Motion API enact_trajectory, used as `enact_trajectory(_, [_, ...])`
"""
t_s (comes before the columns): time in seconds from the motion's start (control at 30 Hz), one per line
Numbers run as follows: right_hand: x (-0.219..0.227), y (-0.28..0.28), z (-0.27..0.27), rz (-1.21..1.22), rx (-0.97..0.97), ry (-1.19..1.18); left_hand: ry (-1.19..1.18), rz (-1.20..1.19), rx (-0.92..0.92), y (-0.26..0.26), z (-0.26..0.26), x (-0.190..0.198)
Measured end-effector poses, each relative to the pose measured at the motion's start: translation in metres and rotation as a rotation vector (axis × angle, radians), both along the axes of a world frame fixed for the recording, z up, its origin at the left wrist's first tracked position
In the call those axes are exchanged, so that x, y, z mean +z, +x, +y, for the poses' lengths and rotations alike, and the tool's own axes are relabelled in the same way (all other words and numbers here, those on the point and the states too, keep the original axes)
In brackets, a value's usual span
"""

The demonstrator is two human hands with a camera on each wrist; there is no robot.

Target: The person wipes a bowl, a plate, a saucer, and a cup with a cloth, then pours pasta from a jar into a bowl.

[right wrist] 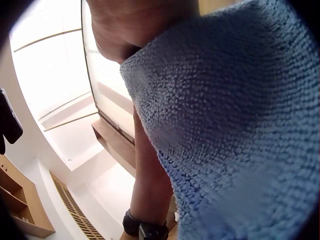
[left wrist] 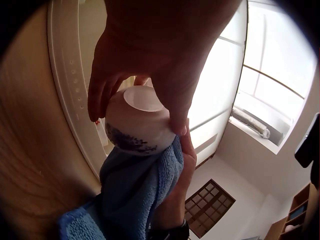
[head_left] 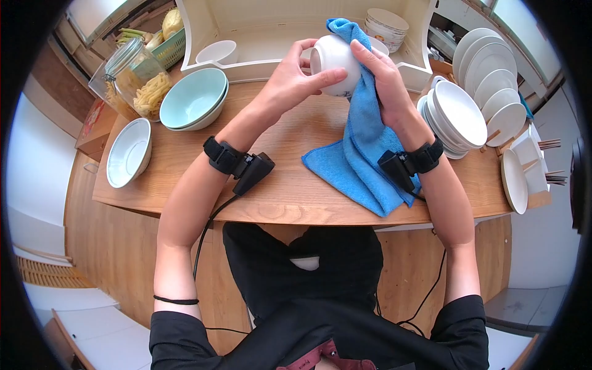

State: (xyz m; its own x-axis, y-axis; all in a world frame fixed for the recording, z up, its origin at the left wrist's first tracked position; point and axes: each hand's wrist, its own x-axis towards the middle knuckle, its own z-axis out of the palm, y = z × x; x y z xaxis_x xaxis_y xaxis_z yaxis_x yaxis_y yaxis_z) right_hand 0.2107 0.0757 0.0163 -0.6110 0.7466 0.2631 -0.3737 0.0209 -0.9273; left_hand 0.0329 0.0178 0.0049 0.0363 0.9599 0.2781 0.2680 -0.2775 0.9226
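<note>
A white bowl with a dark blue pattern is held tilted on its side above the table. My left hand grips the bowl, thumb on the near side and fingers round the far side. On the other side, my right hand holds a blue towel against it, thumb lying over the cloth. The rest of the towel hangs down and spreads on the tabletop. In the right wrist view the towel fills most of the picture and hides the bowl.
Pale green bowls, a white bowl and a pasta jar stand at left. A cream shelf unit with bowls is behind. At right are stacked white bowls and racked plates. The table's front edge is near my lap.
</note>
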Motion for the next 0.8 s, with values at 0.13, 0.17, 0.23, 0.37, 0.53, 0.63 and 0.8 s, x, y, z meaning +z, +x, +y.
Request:
enact_trajectory(0.13, [0.0, 0.0, -0.001, 0.002, 0.034, 0.061, -0.019, -0.117, 0.0, -0.002, 0.005, -0.006])
enact_trajectory(0.17, [0.0, 0.0, -0.001, 0.007, 0.043, 0.086, -0.042, -0.16, -0.016, -0.001, 0.005, -0.007])
enact_trajectory(0.23, [0.0, 0.0, -0.002, 0.013, 0.047, 0.086, -0.065, -0.203, -0.032, -0.001, 0.005, -0.007])
enact_trajectory(0.37, [0.0, 0.0, -0.002, 0.008, 0.007, 0.101, -0.136, -0.331, -0.145, 0.0, 0.005, -0.006])
enact_trajectory(0.53, [0.002, 0.001, 0.002, 0.044, -0.08, 0.075, -0.171, -0.434, -0.19, -0.001, 0.006, -0.004])
enact_trajectory(0.63, [0.002, 0.003, 0.01, 0.071, -0.153, 0.028, -0.155, -0.557, -0.221, -0.003, 0.009, -0.003])
enact_trajectory(0.8, [0.003, 0.005, 0.013, 0.085, -0.27, -0.047, -0.163, -0.654, -0.274, -0.011, 0.009, -0.002])
